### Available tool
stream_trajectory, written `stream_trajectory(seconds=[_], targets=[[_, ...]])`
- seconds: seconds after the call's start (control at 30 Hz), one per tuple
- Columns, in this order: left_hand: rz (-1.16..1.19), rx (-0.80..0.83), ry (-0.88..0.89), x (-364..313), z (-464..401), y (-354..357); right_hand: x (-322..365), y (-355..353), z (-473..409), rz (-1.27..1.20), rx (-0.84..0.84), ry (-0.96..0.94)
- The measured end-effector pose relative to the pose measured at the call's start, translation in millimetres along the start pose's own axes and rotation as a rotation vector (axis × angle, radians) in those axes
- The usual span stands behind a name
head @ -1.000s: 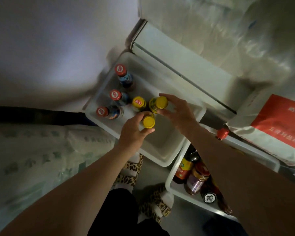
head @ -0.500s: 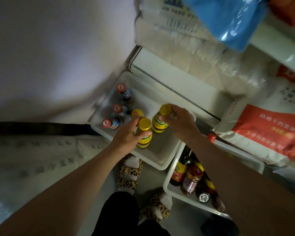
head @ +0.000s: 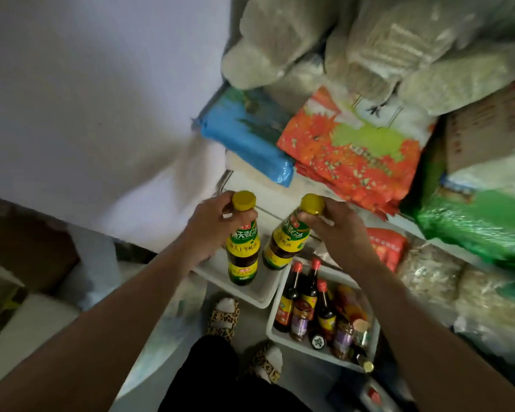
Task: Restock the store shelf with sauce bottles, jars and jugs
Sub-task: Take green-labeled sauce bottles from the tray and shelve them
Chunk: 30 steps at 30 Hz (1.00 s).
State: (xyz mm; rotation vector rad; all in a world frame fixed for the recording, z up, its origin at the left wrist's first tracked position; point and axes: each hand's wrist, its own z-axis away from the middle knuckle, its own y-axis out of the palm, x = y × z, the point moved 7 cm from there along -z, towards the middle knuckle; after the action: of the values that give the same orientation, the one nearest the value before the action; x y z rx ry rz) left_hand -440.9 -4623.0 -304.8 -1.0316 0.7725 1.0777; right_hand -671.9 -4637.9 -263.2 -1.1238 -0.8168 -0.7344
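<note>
Both yellow-capped sauce bottles have now come up out of the white bin (head: 244, 288) to mid-frame, left hand (head: 208, 230) gripping the left bottle (head: 243, 251), right hand (head: 336, 230) pinching the right bottle (head: 286, 242), ready for shelving.

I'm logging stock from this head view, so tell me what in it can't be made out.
- Left bin: its contents, hidden by the left hand, right hand and both held bottles.
- Right bin: jar labels too small and dim to read.
- Shelf where the bottles will go: not in view.
- Sacks: print blurred.
- Green bag: cut off by the right edge.
</note>
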Motion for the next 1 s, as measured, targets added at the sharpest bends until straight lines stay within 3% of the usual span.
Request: stream_trajectory(seconds=[0.33,0.53,0.77,1.0], targets=[[-0.054,-0.052,0.410,-298,95,-51,244,-186,93,-0.115,-0.457,-0.362],[0.074,-0.116,0.619,-442,133,-82,362,-272,129,-0.218,-0.555,-0.538],[0.022,-0.061,0.792,-565,132,-98,435,-344,130,-0.297,-0.653,-0.537],[-0.125,-0.081,0.877,-629,88,-105,453,-382,84,-0.288,-0.762,-0.491]])
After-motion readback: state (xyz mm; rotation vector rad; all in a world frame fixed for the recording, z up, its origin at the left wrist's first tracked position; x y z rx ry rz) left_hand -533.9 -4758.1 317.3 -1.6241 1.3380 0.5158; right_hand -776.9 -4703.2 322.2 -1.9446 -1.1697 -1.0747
